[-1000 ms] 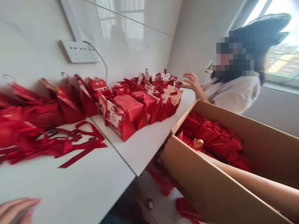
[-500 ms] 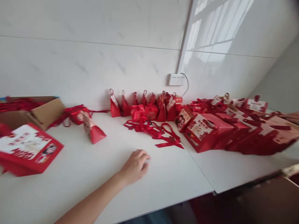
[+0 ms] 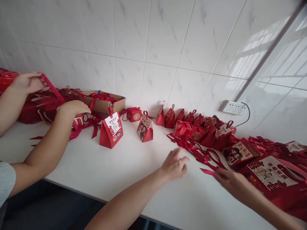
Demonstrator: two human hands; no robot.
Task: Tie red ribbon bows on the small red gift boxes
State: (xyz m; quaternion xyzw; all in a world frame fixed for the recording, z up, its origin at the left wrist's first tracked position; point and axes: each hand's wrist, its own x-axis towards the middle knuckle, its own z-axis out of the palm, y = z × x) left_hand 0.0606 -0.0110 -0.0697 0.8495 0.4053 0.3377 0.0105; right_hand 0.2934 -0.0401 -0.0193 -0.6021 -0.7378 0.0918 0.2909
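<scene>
My left hand (image 3: 175,164) is over the white table (image 3: 153,172), its fingers loosely bent and apart, with nothing visible in them. My right hand (image 3: 226,177) has its fingers closed at a red ribbon (image 3: 206,171), whose cut end pokes out to the left. That ribbon belongs to a loose tangle of red ribbons (image 3: 189,147) just beyond both hands. Beside my right hand is a large red gift box (image 3: 271,174) with a white printed panel. Behind the ribbons, several small red gift boxes (image 3: 181,115) with loop handles line the wall.
Two upright gift boxes, a larger one (image 3: 111,131) and a smaller one (image 3: 145,129), stand left of centre. An open cardboard box (image 3: 103,105) holds red ribbons. At the left, a co-worker's hands (image 3: 30,83) handle a red ribbon. A power strip (image 3: 233,108) is on the wall.
The view has swung left, bringing the co-worker's arms into sight. My right hand has come in from the right and gripped a ribbon. My left hand's fingers have loosened.
</scene>
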